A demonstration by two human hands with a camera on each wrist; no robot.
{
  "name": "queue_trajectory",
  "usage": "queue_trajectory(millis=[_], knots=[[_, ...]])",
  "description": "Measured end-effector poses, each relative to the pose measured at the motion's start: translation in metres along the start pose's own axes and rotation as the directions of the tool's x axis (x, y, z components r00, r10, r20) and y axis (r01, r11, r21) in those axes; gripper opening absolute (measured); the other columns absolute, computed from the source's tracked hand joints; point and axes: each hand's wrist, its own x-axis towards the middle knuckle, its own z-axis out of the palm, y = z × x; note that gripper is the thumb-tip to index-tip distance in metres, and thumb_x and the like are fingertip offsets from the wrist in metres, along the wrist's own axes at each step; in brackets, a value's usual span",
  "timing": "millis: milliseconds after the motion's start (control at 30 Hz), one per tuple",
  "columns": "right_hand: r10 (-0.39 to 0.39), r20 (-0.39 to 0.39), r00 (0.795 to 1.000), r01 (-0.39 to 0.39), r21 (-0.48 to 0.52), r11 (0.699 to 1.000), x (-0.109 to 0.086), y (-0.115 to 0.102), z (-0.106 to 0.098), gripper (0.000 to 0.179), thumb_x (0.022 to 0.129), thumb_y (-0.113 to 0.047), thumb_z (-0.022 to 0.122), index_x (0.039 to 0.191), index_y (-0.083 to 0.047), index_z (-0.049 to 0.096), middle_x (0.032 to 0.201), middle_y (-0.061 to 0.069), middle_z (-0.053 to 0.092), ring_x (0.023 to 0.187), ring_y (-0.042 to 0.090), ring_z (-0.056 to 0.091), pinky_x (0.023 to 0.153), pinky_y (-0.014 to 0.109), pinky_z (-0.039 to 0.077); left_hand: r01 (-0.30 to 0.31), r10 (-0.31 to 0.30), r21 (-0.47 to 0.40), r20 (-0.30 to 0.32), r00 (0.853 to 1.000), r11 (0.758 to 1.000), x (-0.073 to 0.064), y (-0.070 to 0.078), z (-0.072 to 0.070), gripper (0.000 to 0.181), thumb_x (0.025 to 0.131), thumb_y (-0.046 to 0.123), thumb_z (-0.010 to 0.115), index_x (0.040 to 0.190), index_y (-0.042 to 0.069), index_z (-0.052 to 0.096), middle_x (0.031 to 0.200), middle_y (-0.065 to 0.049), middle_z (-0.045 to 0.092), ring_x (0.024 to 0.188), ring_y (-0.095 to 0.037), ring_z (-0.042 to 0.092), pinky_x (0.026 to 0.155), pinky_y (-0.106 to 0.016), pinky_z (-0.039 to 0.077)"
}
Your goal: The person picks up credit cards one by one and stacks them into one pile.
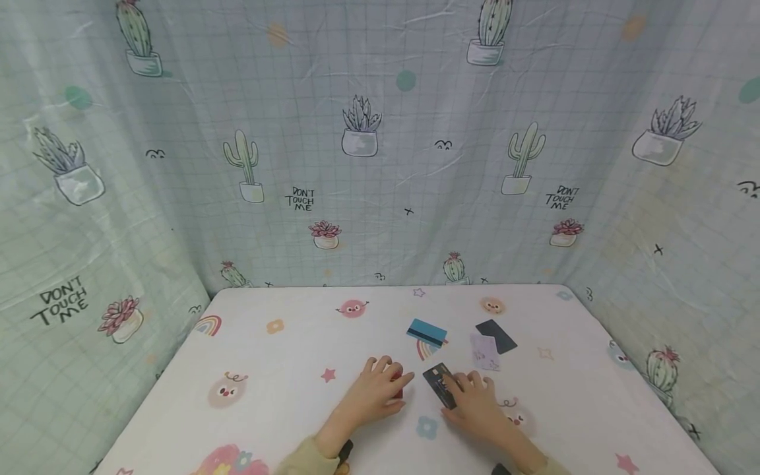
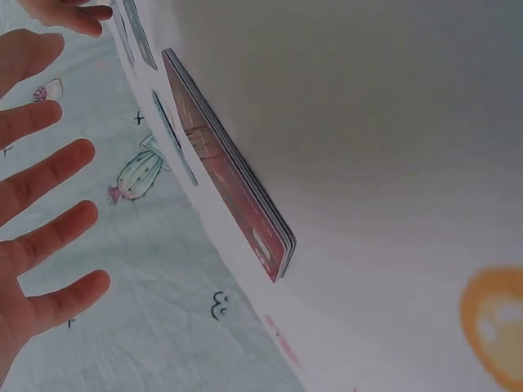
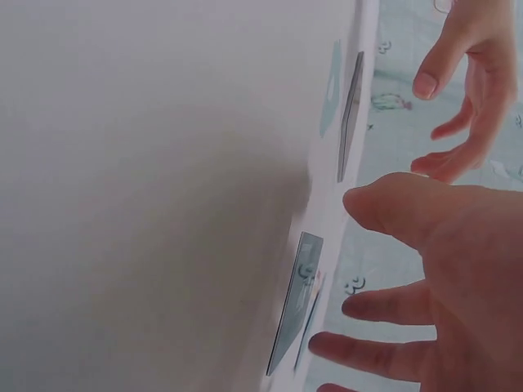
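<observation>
A small stack of cards with a red one on top [image 2: 221, 167] lies flat on the table, mostly hidden under my left hand [image 1: 374, 390] in the head view. The left wrist view shows that hand's fingers [image 2: 49, 175] spread above the stack, with a gap between. To the right, a black bank card [image 1: 438, 382] with a chip lies at a slant. My right hand [image 1: 477, 406] is over its near right part. Its fingers [image 3: 368, 355] are extended and apart in the right wrist view, above the card. Neither hand grips anything.
Behind the hands lies a blue card [image 1: 427, 332] with a dark stripe. A pale purple card [image 1: 485, 351] overlaps a dark card [image 1: 503, 338] at the right. The white table [image 1: 267, 356] has printed figures, and a cactus-patterned curtain [image 1: 380, 178] surrounds its back and sides.
</observation>
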Motion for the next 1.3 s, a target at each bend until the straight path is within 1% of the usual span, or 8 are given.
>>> queue_trajectory(millis=[167,267,433,600,700,867,1067,1300], knots=[[0.041,0.025,0.999,-0.040,-0.030,0.999,-0.004,0.000,0.000,0.065,0.073,-0.047,0.064,0.121,-0.005,0.051,0.108,0.010,0.053,0.093,0.026,0.042,0.082,0.054,0.033,-0.012,0.011,0.030,0.017,1.000,0.999,0.007,0.006,0.007,0.047,0.075,0.044,0.065,0.117,0.025,0.054,0.101,0.004,0.056,0.098,-0.015,0.046,0.083,-0.036,0.040],[0.062,0.042,0.997,-0.060,-0.038,0.997,-0.005,-0.001,0.002,0.066,0.075,-0.048,0.062,0.122,-0.004,0.050,0.108,0.011,0.053,0.094,0.028,0.043,0.084,0.057,0.032,-0.012,0.010,0.036,0.040,0.999,0.999,0.013,0.010,0.011,0.048,0.076,0.044,0.064,0.118,0.025,0.054,0.103,0.004,0.056,0.099,-0.015,0.045,0.084,-0.038,0.040],[0.085,0.067,0.994,-0.084,-0.022,0.996,-0.006,-0.001,0.001,0.067,0.075,-0.047,0.062,0.122,-0.001,0.050,0.105,0.013,0.053,0.093,0.029,0.043,0.083,0.058,0.033,0.020,-0.021,0.008,0.089,0.996,1.000,0.022,0.017,0.016,0.049,0.078,0.044,0.063,0.121,0.024,0.053,0.107,0.003,0.056,0.101,-0.016,0.045,0.089,-0.040,0.041],[0.105,0.076,0.992,-0.104,-0.020,0.994,-0.006,-0.002,0.003,0.067,0.076,-0.047,0.061,0.121,0.000,0.050,0.103,0.014,0.052,0.093,0.030,0.043,0.083,0.058,0.032,0.050,-0.051,0.013,0.117,0.992,0.999,0.031,0.024,0.021,0.049,0.079,0.045,0.062,0.122,0.024,0.052,0.113,0.003,0.056,0.106,-0.017,0.046,0.091,-0.044,0.042],[0.110,0.076,0.991,-0.109,-0.022,0.994,-0.005,-0.001,0.004,0.066,0.077,-0.048,0.060,0.121,0.000,0.050,0.105,0.015,0.052,0.095,0.032,0.044,0.084,0.059,0.031,0.056,-0.060,0.035,0.137,0.989,0.998,0.037,0.027,0.023,0.049,0.079,0.045,0.060,0.122,0.025,0.051,0.114,0.004,0.056,0.108,-0.017,0.047,0.092,-0.045,0.041],[0.117,0.071,0.991,-0.116,-0.011,0.993,-0.004,-0.002,0.003,0.067,0.077,-0.047,0.060,0.121,0.003,0.049,0.103,0.018,0.052,0.093,0.033,0.044,0.082,0.060,0.031,0.042,-0.050,0.053,0.168,0.984,0.998,0.044,0.032,0.023,0.049,0.078,0.044,0.061,0.123,0.026,0.052,0.114,0.005,0.056,0.112,-0.017,0.048,0.092,-0.046,0.042],[0.119,0.048,0.992,-0.118,-0.030,0.993,-0.001,-0.002,0.008,0.068,0.076,-0.046,0.061,0.119,0.005,0.049,0.098,0.018,0.050,0.089,0.031,0.042,0.080,0.058,0.032,0.040,-0.055,0.070,0.231,0.971,0.997,0.051,0.034,0.023,0.051,0.079,0.046,0.061,0.124,0.026,0.051,0.118,0.006,0.055,0.117,-0.018,0.046,0.094,-0.046,0.040],[0.105,0.023,0.994,-0.103,-0.055,0.993,0.002,0.001,0.013,0.067,0.076,-0.046,0.062,0.117,0.006,0.050,0.096,0.018,0.050,0.088,0.030,0.042,0.079,0.057,0.033,0.042,-0.061,0.079,0.248,0.967,0.996,0.059,0.031,0.026,0.050,0.078,0.046,0.061,0.123,0.027,0.051,0.121,0.005,0.055,0.117,-0.017,0.047,0.095,-0.046,0.039]])
